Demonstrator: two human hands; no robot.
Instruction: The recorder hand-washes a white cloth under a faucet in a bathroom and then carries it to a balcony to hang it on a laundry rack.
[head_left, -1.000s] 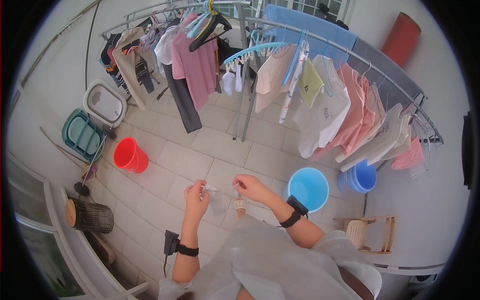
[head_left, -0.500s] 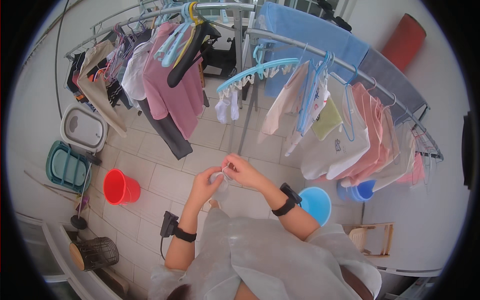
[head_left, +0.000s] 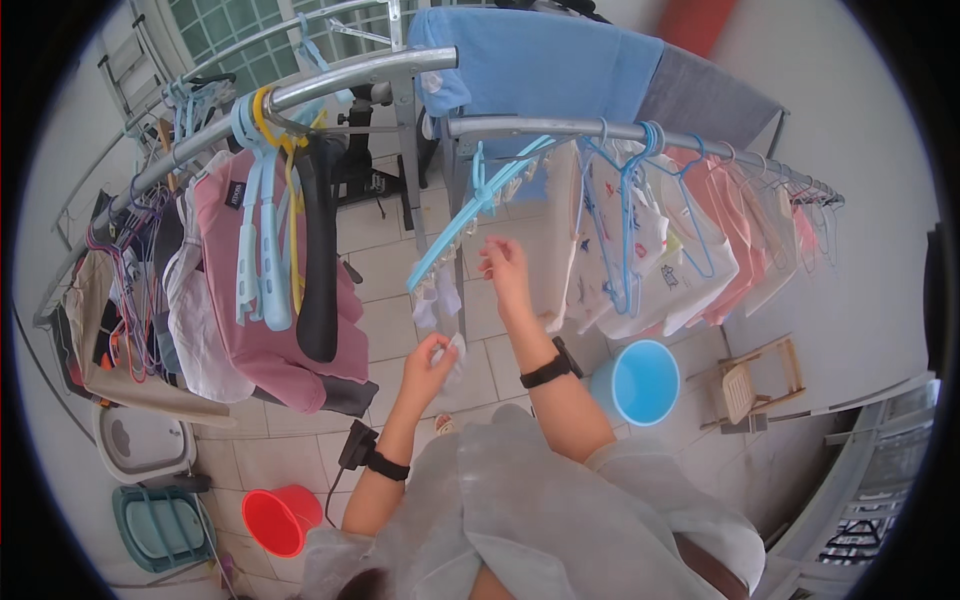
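Observation:
My left hand (head_left: 428, 368) pinches a small white sock (head_left: 456, 362), which hangs limp beside the fingers. My right hand (head_left: 505, 268) is raised just right of the light blue clip hanger (head_left: 482, 200), its fingers loosely bent and apart, with nothing visible in them. The hanger slants from the right rack's rail, with a row of clear clips along its underside. A pair of pale socks (head_left: 436, 302) dangles from its lower left end, above my left hand.
Shirts and other clothes (head_left: 690, 230) hang on the right rack; a pink shirt (head_left: 250, 270), light blue hangers (head_left: 268, 240) and a black hanger (head_left: 318, 250) crowd the left one. On the floor stand a blue bucket (head_left: 640, 382), a red bucket (head_left: 282, 520) and a wooden folding chair (head_left: 745, 385).
My hands have moved apart. The right let go of the white sock and rose toward the clip hanger; the left kept the sock. The view has shifted closer to the racks.

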